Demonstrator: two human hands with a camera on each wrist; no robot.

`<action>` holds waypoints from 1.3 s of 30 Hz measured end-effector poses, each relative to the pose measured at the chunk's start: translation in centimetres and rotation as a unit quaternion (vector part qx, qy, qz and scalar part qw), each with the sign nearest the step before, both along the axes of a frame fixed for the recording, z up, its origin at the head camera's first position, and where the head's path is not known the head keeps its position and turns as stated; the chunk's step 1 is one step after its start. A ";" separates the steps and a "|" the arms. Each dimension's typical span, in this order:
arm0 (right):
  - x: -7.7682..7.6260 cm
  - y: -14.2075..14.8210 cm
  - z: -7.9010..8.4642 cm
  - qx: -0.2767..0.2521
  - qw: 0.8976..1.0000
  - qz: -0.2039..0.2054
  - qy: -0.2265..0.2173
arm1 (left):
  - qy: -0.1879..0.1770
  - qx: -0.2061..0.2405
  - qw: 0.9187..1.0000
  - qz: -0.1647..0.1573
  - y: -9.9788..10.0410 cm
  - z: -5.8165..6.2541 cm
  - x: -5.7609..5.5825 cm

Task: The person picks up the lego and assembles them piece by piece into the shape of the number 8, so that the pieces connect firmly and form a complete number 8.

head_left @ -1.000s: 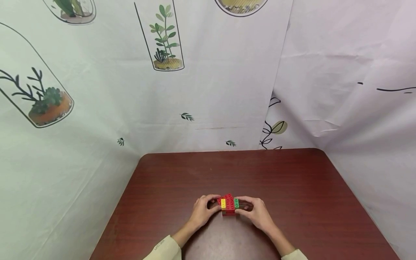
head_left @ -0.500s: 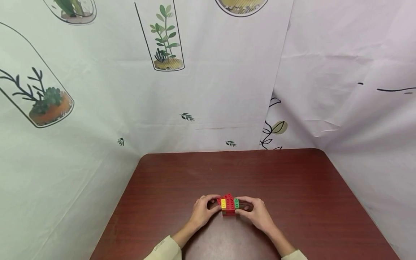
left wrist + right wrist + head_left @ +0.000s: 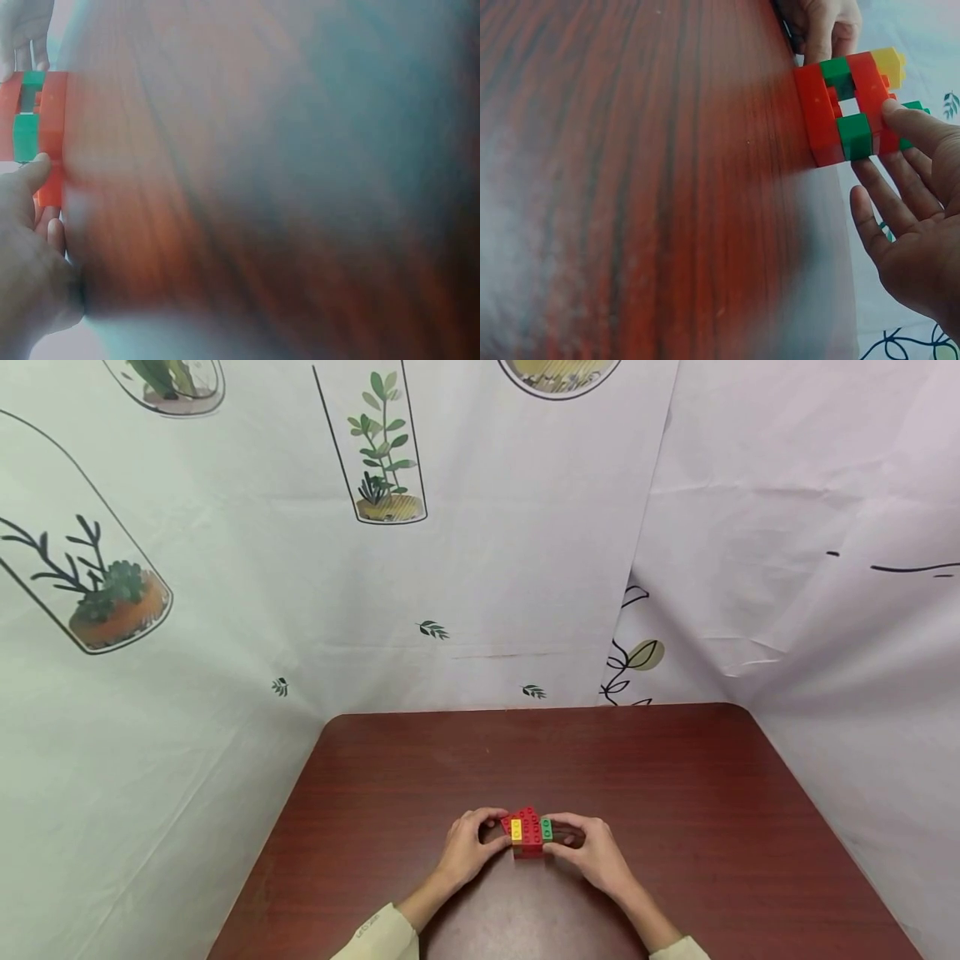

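A small stack of toy building bricks (image 3: 529, 831) stands on the table between my hands. Its top is red and studded, with a yellow brick (image 3: 516, 830) on the left and a green brick (image 3: 546, 830) on the right. In the right wrist view, green bricks (image 3: 855, 136) separate a red bottom layer (image 3: 819, 116) from the red layer above, leaving a gap in the middle. My left hand (image 3: 467, 850) holds the left side between thumb and fingers. On the opposite side, my right hand (image 3: 596, 856) grips with its thumb in front and fingers behind; its lower fingers extend loosely.
The brown wood-grain table (image 3: 420, 768) has rounded far corners. Behind it and along both sides hangs a white cloth (image 3: 495, 568) printed with plants, meeting the table's far edge.
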State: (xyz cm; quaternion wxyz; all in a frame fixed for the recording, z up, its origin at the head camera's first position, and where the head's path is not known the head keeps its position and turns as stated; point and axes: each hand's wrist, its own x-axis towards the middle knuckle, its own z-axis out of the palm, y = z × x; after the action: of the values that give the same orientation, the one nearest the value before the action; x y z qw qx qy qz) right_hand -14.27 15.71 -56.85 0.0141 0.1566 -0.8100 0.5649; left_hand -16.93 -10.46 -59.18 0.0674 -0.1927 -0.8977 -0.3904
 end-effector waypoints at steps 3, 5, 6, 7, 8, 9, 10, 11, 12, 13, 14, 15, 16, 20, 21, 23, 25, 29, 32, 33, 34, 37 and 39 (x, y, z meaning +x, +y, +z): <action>-0.1 -0.1 -0.1 0.000 1.000 0.001 0.007 | 0.002 0.001 1.000 0.001 0.0 0.0 0.0; -0.1 -0.1 -0.1 -0.002 1.000 0.002 0.009 | 0.002 0.003 1.000 0.001 0.0 0.0 0.0; -0.1 -0.2 -0.1 -0.003 1.000 0.003 0.011 | 0.002 0.005 1.000 0.000 0.0 0.0 -0.1; -0.1 -0.2 -0.1 -0.004 1.000 0.003 0.012 | 0.003 0.007 1.000 0.001 -0.1 0.0 -0.1; -0.1 -0.2 0.0 -0.006 1.000 0.004 0.011 | 0.000 0.011 1.000 0.002 -0.2 0.0 -0.1; -0.1 -0.3 0.0 -0.008 1.000 0.005 0.010 | 0.000 0.014 1.000 0.004 -0.2 0.0 -0.1; -0.1 -0.3 0.1 -0.012 1.000 0.007 0.007 | 0.000 0.018 1.000 0.005 -0.3 0.0 -0.1; -0.1 -0.3 0.2 -0.015 1.000 0.009 0.006 | 0.001 0.023 1.000 0.006 -0.5 0.0 -0.1; -0.1 -0.3 0.2 -0.017 1.000 0.011 0.007 | 0.001 0.027 1.000 0.008 -0.6 0.1 -0.2; -0.1 -0.3 0.3 -0.022 1.000 0.014 0.006 | 0.001 0.030 0.999 0.010 -0.7 0.2 -0.2; 0.0 -0.3 0.3 -0.027 0.999 0.017 0.004 | -0.001 0.035 0.999 0.011 -0.8 0.3 -0.3; 0.0 -0.3 0.4 -0.032 0.999 0.019 0.002 | -0.002 0.039 0.999 0.012 -0.9 0.4 -0.3; 0.0 -0.3 0.4 -0.036 0.999 0.022 0.001 | -0.003 0.043 0.999 0.012 -1.0 0.6 -0.4; 0.1 -0.3 0.4 -0.037 0.999 0.024 -0.003 | -0.008 0.054 0.998 0.014 -1.4 1.2 -0.5; 0.1 -0.3 0.4 -0.034 0.999 0.024 -0.003 | -0.009 0.057 0.998 0.015 -1.4 1.3 -0.5; 0.0 -0.2 0.3 -0.030 0.999 0.024 -0.002 | -0.003 0.059 0.998 0.017 -1.5 1.5 -0.5; 0.0 -0.2 0.2 -0.025 0.999 0.023 0.003 | -0.003 0.067 0.998 0.020 -1.5 1.7 -0.5; -0.1 -0.2 0.2 -0.027 0.999 0.017 0.002 | -0.010 0.094 0.995 0.025 -1.4 2.2 -0.5; 0.0 -0.1 0.5 -0.027 1.000 0.011 0.001 | -0.014 0.112 0.993 0.026 -1.2 2.7 -0.4; 0.0 -0.1 0.6 -0.025 1.000 0.009 0.002 | -0.013 0.115 0.993 0.025 -1.1 2.8 -0.3; 0.0 -0.1 0.7 -0.023 1.000 0.008 0.004 | -0.012 0.119 0.993 0.025 -1.1 2.9 -0.3; 0.1 -0.1 0.8 -0.017 1.000 0.006 0.007 | -0.008 0.130 0.991 0.018 -0.9 3.3 -0.1; 0.1 -0.1 0.8 -0.015 1.000 0.005 0.009 | -0.008 0.136 0.991 0.010 -0.8 3.6 0.1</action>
State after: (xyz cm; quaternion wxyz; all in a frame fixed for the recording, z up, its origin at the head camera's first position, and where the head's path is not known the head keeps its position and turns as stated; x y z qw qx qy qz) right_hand -14.19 15.60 -56.05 0.0207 0.1651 -0.8004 0.5760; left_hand -16.85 -11.26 -55.60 0.0893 -0.1696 -0.8388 -0.5096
